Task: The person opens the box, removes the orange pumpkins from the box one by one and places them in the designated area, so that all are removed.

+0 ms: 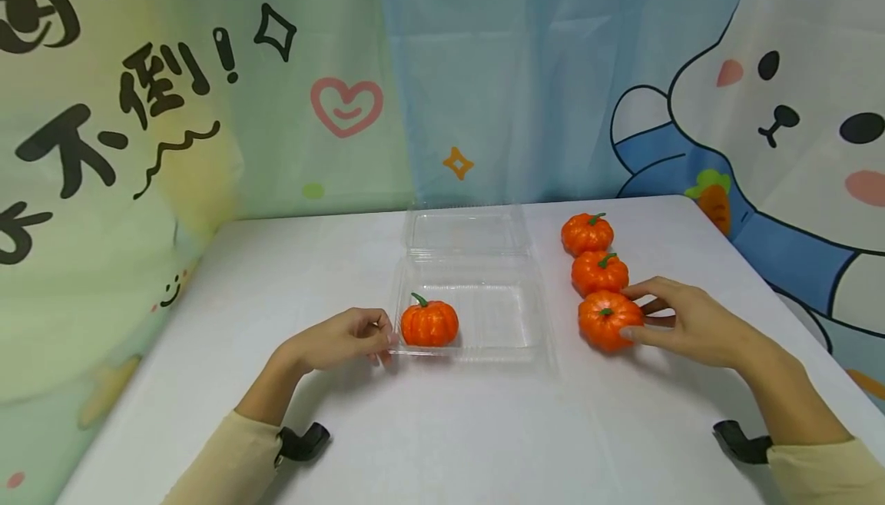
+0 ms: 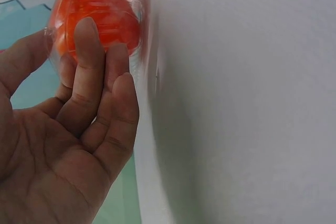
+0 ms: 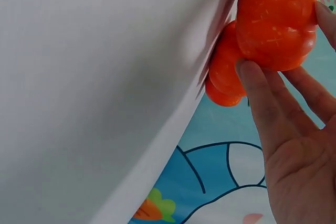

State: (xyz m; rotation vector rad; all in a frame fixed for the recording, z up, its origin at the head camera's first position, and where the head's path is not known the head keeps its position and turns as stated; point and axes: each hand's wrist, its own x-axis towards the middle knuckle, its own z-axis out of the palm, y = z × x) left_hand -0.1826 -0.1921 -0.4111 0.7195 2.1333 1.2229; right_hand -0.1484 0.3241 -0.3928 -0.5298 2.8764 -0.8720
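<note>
A clear plastic clamshell box (image 1: 494,320) lies with its lid folded back on the table, one small orange pumpkin (image 1: 429,324) in its front left corner. My left hand (image 1: 346,338) pinches the box's left front corner; in the left wrist view, the fingers (image 2: 89,72) lie against the clear wall with the pumpkin behind it. To the right, three pumpkins stand in a row. The nearest pumpkin (image 1: 608,321) is held by my right hand (image 1: 684,324), thumb on its near side and fingers on its far side. In the right wrist view this pumpkin (image 3: 277,19) partly hides the others.
Behind the held pumpkin stand a middle pumpkin (image 1: 598,273) and a far pumpkin (image 1: 587,234). The open lid (image 1: 466,230) reaches toward the table's back edge. A printed curtain (image 1: 470,82) hangs behind the white table (image 1: 470,428).
</note>
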